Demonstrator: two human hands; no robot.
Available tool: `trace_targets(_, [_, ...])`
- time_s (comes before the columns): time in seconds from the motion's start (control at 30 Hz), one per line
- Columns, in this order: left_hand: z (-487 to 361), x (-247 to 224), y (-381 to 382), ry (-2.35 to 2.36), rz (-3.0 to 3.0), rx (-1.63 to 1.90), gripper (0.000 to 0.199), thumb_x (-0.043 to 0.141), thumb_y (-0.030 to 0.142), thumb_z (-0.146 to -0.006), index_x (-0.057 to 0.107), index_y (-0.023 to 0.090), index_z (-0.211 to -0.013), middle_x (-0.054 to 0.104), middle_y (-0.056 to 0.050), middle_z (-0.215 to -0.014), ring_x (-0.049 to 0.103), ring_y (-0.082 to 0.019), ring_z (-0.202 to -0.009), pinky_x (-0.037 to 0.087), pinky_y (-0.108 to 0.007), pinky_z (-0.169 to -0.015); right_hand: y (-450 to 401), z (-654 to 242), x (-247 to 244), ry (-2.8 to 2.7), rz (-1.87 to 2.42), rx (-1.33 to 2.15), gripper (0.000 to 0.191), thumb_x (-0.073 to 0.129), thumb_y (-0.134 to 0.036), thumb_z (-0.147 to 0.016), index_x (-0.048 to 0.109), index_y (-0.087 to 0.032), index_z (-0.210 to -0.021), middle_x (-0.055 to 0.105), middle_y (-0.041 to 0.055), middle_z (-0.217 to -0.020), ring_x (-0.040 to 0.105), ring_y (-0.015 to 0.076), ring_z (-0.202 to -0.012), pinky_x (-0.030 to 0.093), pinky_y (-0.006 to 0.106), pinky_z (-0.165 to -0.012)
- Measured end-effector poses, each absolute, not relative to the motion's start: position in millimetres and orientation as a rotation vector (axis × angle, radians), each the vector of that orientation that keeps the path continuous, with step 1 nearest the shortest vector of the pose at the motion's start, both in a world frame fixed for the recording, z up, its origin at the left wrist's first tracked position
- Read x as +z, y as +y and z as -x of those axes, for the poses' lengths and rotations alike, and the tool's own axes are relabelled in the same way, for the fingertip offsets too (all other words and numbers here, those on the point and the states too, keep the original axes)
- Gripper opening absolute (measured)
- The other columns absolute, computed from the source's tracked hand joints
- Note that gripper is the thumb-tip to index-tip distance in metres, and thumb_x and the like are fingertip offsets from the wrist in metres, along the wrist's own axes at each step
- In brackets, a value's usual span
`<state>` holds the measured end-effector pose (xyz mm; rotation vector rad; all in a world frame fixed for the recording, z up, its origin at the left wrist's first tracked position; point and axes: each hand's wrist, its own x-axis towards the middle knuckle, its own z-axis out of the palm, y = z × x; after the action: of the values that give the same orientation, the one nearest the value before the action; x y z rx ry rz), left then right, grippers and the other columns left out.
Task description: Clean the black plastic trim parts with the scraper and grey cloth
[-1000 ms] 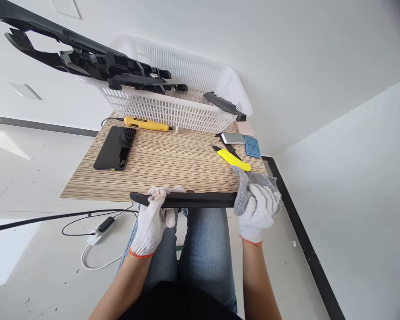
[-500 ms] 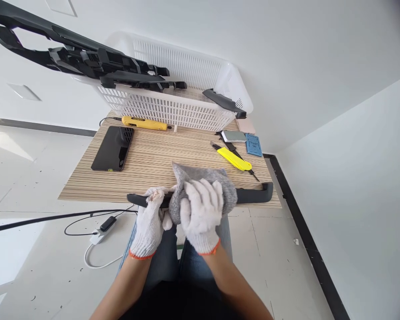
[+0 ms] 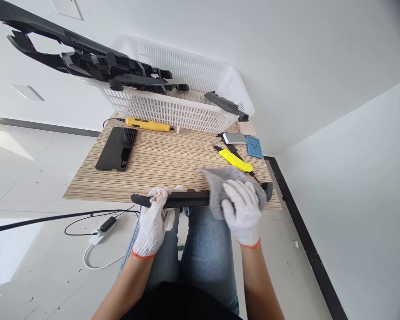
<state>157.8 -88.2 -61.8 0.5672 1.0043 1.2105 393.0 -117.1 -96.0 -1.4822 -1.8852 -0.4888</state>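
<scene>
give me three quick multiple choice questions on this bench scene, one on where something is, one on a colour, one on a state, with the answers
1. Where does the yellow utility knife lie?
A. inside the white basket
B. on the wooden table, right of centre
C. on the floor by the cables

2. What colour is the cloth under the right hand?
A. grey
B. blue
C. yellow

3. What is the left hand doing?
A. resting flat on the phone
B. hanging free of everything
C. gripping the long black trim piece near its left end

Answers:
1. B, the knife lies on the table in front of the white basket.
2. A, the cloth wrapped over the trim piece is plainly grey.
3. C, the gloved fingers close around the trim piece at the table's near edge.
</scene>
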Motion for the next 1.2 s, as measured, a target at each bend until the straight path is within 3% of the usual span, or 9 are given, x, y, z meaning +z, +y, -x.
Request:
trace_targets(0.2, [-158, -59, -87, 0.965, -0.609, 1.245, 0.039, 0.076, 0.050, -0.081, 0.052, 0.020, -0.070, 0.059, 0.003, -0.052, 0.030, -0.004, -0.026, 0.012, -0.024, -0.035, -127, -438, -103, -1.623, 1.671, -0.599, 0.029, 0.049, -0.025, -0.103, 0.072, -0.017, -0.119, 0.077, 0.0107, -0.112, 0.070, 0.0268, -0.113, 0.044, 0.051, -0.115])
trace_targets(0.33, [-157, -60, -87, 0.976, -0.619, 1.209, 0.038, 0.074, 0.053, -0.082, 0.057, 0.020, -0.074, 0.046, 0.007, -0.041, 0.029, -0.006, -0.026, 0.013, -0.024, -0.035, -125, -410, -97, -1.641, 1.684, -0.562, 0.028, 0.051, -0.028, -0.103, 0.072, -0.018, -0.118, 0.076, 0.0097, -0.116, 0.068, 0.0274, -0.116, 0.038, 0.053, -0.119])
trace_targets(0.5, [-158, -62, -88, 0.995, -0.571, 1.234, 0.042, 0.078, 0.056, -0.078, 0.060, 0.019, -0.080, 0.060, 0.004, -0.058, 0.030, -0.003, -0.028, 0.015, -0.023, -0.033, -111, -344, -85, -1.731, 1.551, -0.410, 0.027, 0.055, -0.034, -0.101, 0.072, -0.022, -0.118, 0.076, 0.0066, -0.119, 0.067, 0.0255, -0.117, 0.035, 0.050, -0.122])
trace_targets(0.67, [-161, -60, -87, 1.015, -0.553, 1.239, 0.046, 0.081, 0.059, -0.073, 0.060, 0.019, -0.078, 0.049, 0.008, -0.048, 0.029, -0.004, -0.028, 0.022, -0.021, -0.032, -105, -300, -76, -1.804, 1.453, -0.260, 0.029, 0.054, -0.033, -0.101, 0.071, -0.024, -0.122, 0.075, 0.0044, -0.120, 0.066, 0.0246, -0.120, 0.032, 0.047, -0.124])
trace_targets(0.9, [-161, -62, -88, 0.992, -0.560, 1.223, 0.047, 0.080, 0.059, -0.074, 0.053, 0.021, -0.074, 0.054, 0.006, -0.049, 0.032, -0.006, -0.028, 0.028, -0.023, -0.032, -109, -302, -71, -1.873, 1.442, -0.206, 0.029, 0.056, -0.026, -0.100, 0.069, -0.024, -0.125, 0.074, 0.0040, -0.125, 0.065, 0.0239, -0.124, 0.031, 0.047, -0.126])
trace_targets(1.03, [-161, -63, -88, 0.966, -0.561, 1.220, 0.044, 0.079, 0.057, -0.076, 0.053, 0.022, -0.074, 0.050, 0.008, -0.045, 0.033, -0.007, -0.028, 0.030, -0.023, -0.033, -109, -307, -70, -1.898, 1.431, -0.195, 0.028, 0.054, -0.028, -0.102, 0.069, -0.023, -0.125, 0.074, 0.0043, -0.126, 0.065, 0.0236, -0.125, 0.032, 0.047, -0.125])
trace_targets(1.2, [-161, -62, -88, 0.977, -0.569, 1.230, 0.044, 0.080, 0.057, -0.074, 0.055, 0.021, -0.074, 0.048, 0.008, -0.045, 0.033, -0.007, -0.028, 0.025, -0.023, -0.032, -110, -310, -72, -1.923, 1.410, -0.186, 0.029, 0.055, -0.027, -0.102, 0.068, -0.021, -0.128, 0.074, 0.0046, -0.127, 0.064, 0.0237, -0.127, 0.032, 0.048, -0.125])
